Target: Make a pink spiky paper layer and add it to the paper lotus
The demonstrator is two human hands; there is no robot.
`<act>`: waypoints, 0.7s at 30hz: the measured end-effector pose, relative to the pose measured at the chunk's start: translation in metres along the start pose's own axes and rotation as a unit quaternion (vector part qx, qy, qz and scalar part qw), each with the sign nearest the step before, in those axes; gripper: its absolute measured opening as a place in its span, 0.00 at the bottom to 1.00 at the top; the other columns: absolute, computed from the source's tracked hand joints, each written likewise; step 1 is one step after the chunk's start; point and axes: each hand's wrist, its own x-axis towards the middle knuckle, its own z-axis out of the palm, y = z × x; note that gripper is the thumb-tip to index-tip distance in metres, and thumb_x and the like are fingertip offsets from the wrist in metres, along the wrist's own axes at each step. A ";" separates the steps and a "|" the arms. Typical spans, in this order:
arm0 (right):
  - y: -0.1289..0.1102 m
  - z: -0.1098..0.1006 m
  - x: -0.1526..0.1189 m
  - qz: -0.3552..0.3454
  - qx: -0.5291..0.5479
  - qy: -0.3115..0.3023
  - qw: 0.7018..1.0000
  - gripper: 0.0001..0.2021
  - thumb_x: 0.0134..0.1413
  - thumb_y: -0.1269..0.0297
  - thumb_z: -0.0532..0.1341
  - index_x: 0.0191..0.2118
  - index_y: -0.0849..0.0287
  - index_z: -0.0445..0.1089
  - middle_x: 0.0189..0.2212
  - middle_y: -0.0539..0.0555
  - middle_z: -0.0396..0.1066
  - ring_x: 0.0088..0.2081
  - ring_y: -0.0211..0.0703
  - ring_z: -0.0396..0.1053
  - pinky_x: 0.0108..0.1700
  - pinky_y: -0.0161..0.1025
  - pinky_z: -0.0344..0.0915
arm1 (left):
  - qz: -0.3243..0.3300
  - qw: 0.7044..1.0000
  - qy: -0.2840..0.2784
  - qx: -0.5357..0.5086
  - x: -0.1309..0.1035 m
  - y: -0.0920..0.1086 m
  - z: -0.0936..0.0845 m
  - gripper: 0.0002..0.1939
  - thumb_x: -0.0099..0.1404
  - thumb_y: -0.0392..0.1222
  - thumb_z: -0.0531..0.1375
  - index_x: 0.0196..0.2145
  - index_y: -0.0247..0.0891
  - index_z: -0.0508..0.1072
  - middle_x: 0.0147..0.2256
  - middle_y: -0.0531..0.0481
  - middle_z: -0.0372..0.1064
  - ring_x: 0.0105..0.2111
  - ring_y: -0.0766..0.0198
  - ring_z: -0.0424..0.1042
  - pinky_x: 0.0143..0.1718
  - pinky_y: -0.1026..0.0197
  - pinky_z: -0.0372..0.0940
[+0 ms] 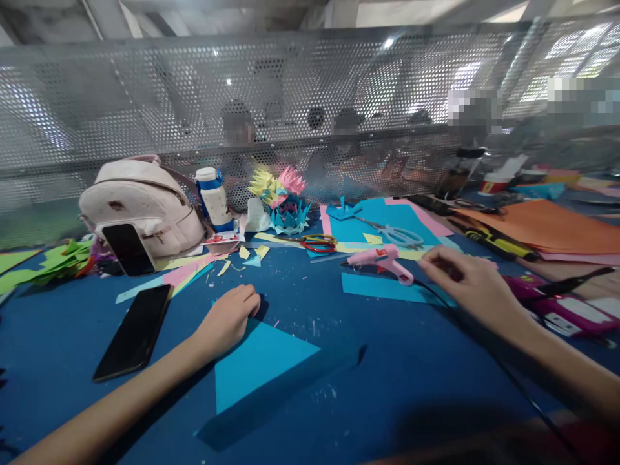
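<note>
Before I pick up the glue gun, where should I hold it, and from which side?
I would grip the glue gun by its handle, with the right hand coming from the right: the handle slants that way, while the nozzle points left.

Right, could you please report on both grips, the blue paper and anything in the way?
Left grip at blue paper, far corner. Right grip curled beside glue gun. Cord trails below right grip, possibly in the way.
</note>
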 end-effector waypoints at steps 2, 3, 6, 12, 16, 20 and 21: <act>0.016 -0.001 0.008 0.026 -0.013 -0.057 0.998 0.19 0.56 0.46 0.56 0.42 0.57 0.67 0.31 0.53 0.70 0.29 0.43 0.64 0.33 0.38 0.56 | 0.010 1.000 -0.002 0.013 0.003 0.001 0.002 0.14 0.58 0.21 0.45 0.28 0.38 0.60 0.31 0.48 0.60 0.32 0.58 0.60 0.33 0.58 0.55; 0.021 0.001 0.011 0.030 -0.016 -0.090 0.995 0.21 0.56 0.45 0.56 0.46 0.57 0.67 0.32 0.54 0.70 0.30 0.44 0.65 0.33 0.38 0.57 | 0.013 1.000 -0.001 0.019 0.004 0.001 0.003 0.14 0.60 0.22 0.45 0.27 0.38 0.60 0.30 0.48 0.60 0.32 0.59 0.59 0.33 0.58 0.54; 0.028 0.011 0.020 0.019 -0.036 -0.157 0.987 0.25 0.57 0.44 0.55 0.51 0.58 0.66 0.32 0.55 0.71 0.31 0.47 0.66 0.34 0.39 0.57 | 0.011 0.999 0.004 0.033 0.004 0.002 0.005 0.14 0.63 0.23 0.45 0.26 0.37 0.61 0.30 0.48 0.60 0.31 0.59 0.59 0.32 0.59 0.53; 0.029 0.027 0.033 -0.058 -0.034 -0.163 0.984 0.19 0.60 0.49 0.54 0.43 0.60 0.71 0.38 0.59 0.73 0.36 0.49 0.68 0.37 0.41 0.58 | -0.005 0.999 0.002 0.035 0.001 0.002 0.008 0.14 0.63 0.23 0.45 0.25 0.38 0.60 0.29 0.49 0.61 0.29 0.60 0.59 0.31 0.59 0.52; 0.045 0.014 0.037 -0.046 -0.057 -0.105 0.992 0.21 0.59 0.47 0.54 0.43 0.61 0.72 0.39 0.62 0.74 0.34 0.48 0.67 0.37 0.42 0.58 | -0.017 1.000 -0.009 0.020 0.001 0.002 0.004 0.12 0.60 0.23 0.46 0.26 0.38 0.60 0.29 0.49 0.62 0.28 0.60 0.60 0.30 0.59 0.52; 0.074 -0.006 0.039 0.022 -0.084 -0.101 0.991 0.24 0.57 0.43 0.53 0.40 0.60 0.71 0.34 0.61 0.75 0.33 0.49 0.67 0.37 0.42 0.58 | -0.012 1.000 -0.011 0.011 0.002 0.003 0.000 0.09 0.58 0.26 0.48 0.29 0.39 0.61 0.31 0.49 0.64 0.29 0.60 0.62 0.31 0.60 0.53; 0.080 -0.010 0.040 0.032 -0.093 -0.102 0.990 0.23 0.57 0.43 0.53 0.39 0.60 0.71 0.33 0.61 0.75 0.33 0.49 0.68 0.37 0.42 0.58 | -0.009 1.000 -0.010 0.013 0.002 0.004 0.000 0.09 0.59 0.27 0.48 0.29 0.39 0.61 0.30 0.50 0.64 0.29 0.60 0.62 0.31 0.60 0.53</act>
